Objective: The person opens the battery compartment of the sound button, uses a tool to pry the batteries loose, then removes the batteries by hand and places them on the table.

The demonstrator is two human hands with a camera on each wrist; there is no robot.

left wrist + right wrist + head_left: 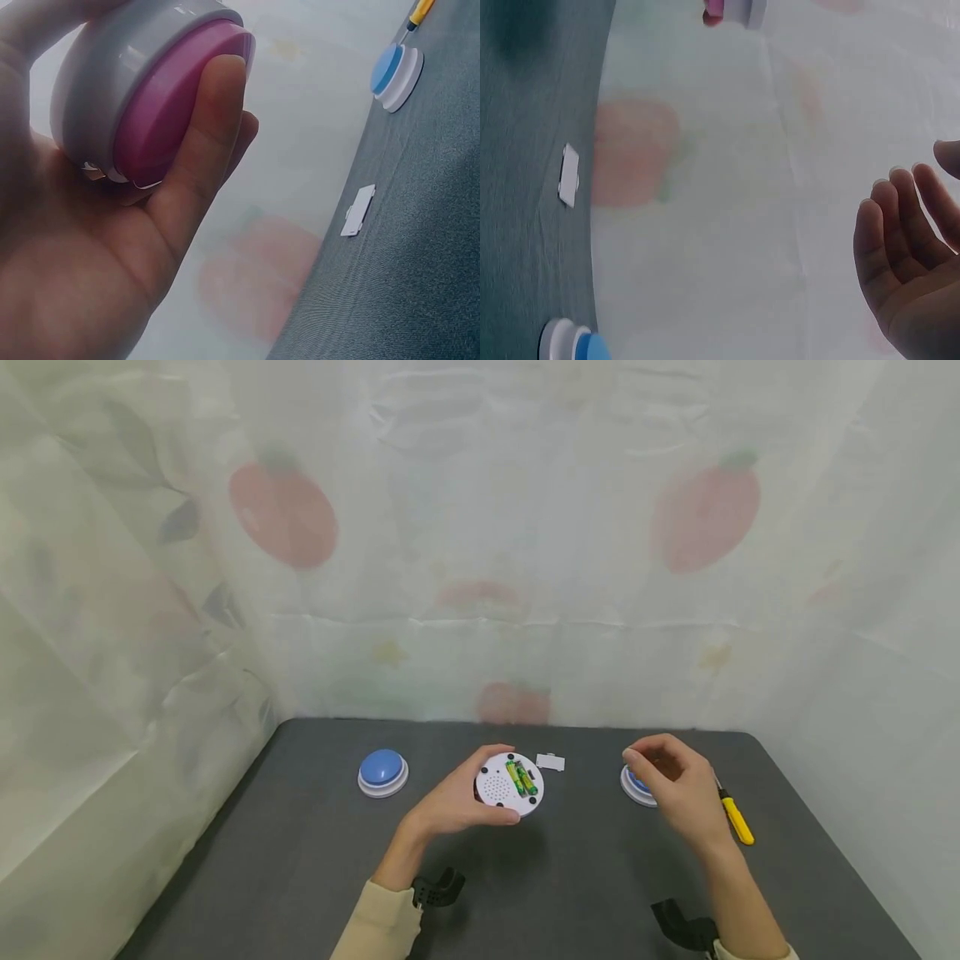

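Observation:
My left hand (456,797) grips a round push button (495,790) by its rim, above the table. Its white underside faces me, with the battery compartment uncovered and two green batteries (526,778) lying inside. In the left wrist view, the pink dome (169,105) shows on the far side, with fingers across it. My right hand (686,797) hovers to the right, its fingers loosely bent; the right wrist view shows nothing between them. Behind it in the head view, a blue push button (636,789) is partly hidden.
A white battery cover (551,762) lies on the dark grey table (300,860), beyond the held button. Another blue push button (382,772) stands at the left. A yellow-handled screwdriver (738,821) lies at the right. Pale printed curtains (480,527) surround the table's back and sides.

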